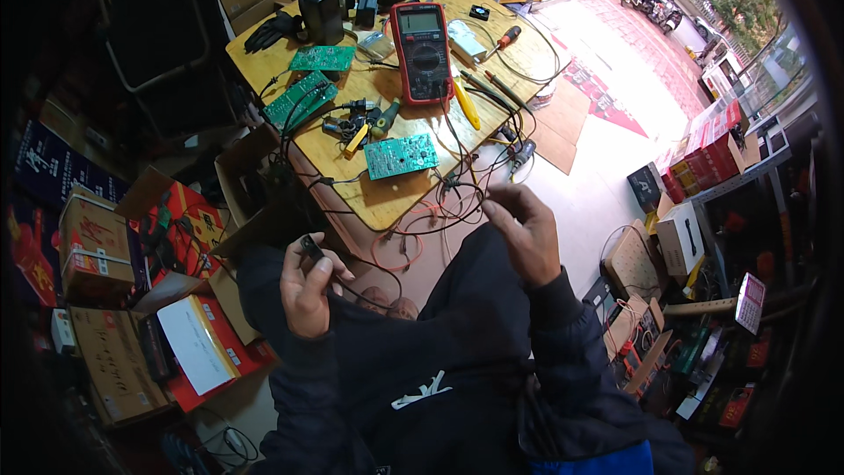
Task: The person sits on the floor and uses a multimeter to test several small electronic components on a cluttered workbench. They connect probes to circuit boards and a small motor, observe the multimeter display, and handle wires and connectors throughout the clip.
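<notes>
Over my lap, my left hand (pixel 308 295) is closed round a small black plug (pixel 311 248) with thumb and fingers. A black cable (pixel 397 281) hangs in a loop beside that hand. Farther right and a little higher is my right hand (pixel 527 233), its thumb and forefinger pinched together. Dark cable runs up to those fingertips, but what they grip is too small to make out. Nearest on the table corner lies a green circuit board (pixel 402 157). Behind it a red multimeter (pixel 425 57) lies face up with its screen lit.
The yellow wooden table (pixel 378 202) also bears more circuit boards (pixel 301 100), a yellow-handled tool (pixel 466 104), a screwdriver (pixel 510 35) and a black glove (pixel 272 32). Tangled leads hang off its right edge. Cardboard boxes (pixel 97 233) stand left; a crowded shelf (pixel 747 176) stands right.
</notes>
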### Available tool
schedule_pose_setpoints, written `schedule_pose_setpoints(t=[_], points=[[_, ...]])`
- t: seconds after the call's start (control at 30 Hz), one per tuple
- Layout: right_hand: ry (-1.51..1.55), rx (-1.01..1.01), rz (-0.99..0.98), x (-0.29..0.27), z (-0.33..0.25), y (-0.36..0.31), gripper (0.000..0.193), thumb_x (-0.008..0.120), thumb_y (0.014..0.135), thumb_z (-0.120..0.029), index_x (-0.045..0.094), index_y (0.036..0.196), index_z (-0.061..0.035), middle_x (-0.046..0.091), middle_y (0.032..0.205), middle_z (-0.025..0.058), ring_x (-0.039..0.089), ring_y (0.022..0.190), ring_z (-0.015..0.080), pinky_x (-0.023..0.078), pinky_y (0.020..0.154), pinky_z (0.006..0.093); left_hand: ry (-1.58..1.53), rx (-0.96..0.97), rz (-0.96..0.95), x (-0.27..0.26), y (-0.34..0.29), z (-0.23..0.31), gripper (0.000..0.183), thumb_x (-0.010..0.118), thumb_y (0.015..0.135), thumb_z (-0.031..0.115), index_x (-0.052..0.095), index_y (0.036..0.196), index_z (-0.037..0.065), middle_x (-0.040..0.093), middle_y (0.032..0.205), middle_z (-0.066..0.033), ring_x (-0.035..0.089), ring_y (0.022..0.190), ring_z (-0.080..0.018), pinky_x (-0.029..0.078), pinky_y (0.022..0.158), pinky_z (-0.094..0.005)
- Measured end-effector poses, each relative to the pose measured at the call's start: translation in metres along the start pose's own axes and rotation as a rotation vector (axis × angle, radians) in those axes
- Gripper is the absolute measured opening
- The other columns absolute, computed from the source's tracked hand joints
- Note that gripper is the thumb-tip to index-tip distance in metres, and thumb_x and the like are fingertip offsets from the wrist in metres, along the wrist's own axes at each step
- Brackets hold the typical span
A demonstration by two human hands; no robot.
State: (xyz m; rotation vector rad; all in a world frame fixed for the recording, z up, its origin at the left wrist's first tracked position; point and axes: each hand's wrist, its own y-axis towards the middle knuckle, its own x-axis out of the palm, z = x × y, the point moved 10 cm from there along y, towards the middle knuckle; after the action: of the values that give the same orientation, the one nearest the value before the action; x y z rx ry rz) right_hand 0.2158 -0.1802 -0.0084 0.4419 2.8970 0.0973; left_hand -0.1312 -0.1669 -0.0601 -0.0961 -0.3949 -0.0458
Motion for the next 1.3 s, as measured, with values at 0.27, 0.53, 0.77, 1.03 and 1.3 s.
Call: schedule_pose_setpoints(t=[0.27,0.53,0.77,1.03,1.3], points=[[-0.475,-0.323,0.108,0.033,-0.011,0.079,0.037,0.079,0.088,-0.030,0.073,0.106,0.0021,0.070,0.098,0.0202,0.065,0.095,0.0342,0.052,0.087,0.0430,-0.090,-0.107,-0.106,-0.010,0.015,-0.031,0.032,0.064,0.098,0.014,0.057,0.128,0.004,0.072,0.094,-0.0069,0.071,0.076,-0.0155,0.048,0.059,-0.0216],[-0.700,-0.166,0.026,0.028,-0.001,0.121,0.029,0.066,0.087,-0.023,0.061,0.108,-0.0028,0.071,0.089,0.0265,0.069,0.084,0.0467,0.053,0.077,0.0545,0.012,-0.130,-0.151,-0.005,0.010,-0.036,0.033,0.068,0.094,0.018,0.058,0.121,0.003,0.069,0.089,-0.0066,0.068,0.074,-0.0147,0.045,0.060,-0.0222],[-0.620,-0.191,-0.038,-0.009,-0.011,0.094,0.037,0.073,0.090,-0.019,0.062,0.119,0.0009,0.071,0.084,0.0181,0.069,0.075,0.0291,0.054,0.072,0.0411,0.074,-0.120,-0.164,-0.001,0.014,-0.036,0.028,0.066,0.095,0.019,0.061,0.118,0.003,0.066,0.082,-0.0042,0.063,0.065,-0.0120,0.042,0.057,-0.0210],[-0.566,0.039,0.017,-0.061,0.041,0.057,0.032,0.072,0.089,-0.025,0.069,0.105,0.0018,0.073,0.086,0.0219,0.073,0.083,0.0368,0.057,0.078,0.0436,0.098,-0.100,-0.130,-0.005,0.011,-0.034,0.024,0.065,0.096,0.018,0.063,0.113,0.001,0.064,0.076,-0.0038,0.061,0.063,-0.0115,0.041,0.056,-0.0215],[-0.580,0.128,0.093,-0.094,0.104,0.027,0.030,0.071,0.091,-0.027,0.072,0.100,0.0019,0.074,0.087,0.0248,0.074,0.085,0.0385,0.057,0.081,0.0447,0.114,-0.092,-0.122,-0.001,0.009,-0.031,0.022,0.066,0.096,0.018,0.063,0.110,0.001,0.062,0.075,-0.0037,0.060,0.061,-0.0114,0.042,0.055,-0.0222]])
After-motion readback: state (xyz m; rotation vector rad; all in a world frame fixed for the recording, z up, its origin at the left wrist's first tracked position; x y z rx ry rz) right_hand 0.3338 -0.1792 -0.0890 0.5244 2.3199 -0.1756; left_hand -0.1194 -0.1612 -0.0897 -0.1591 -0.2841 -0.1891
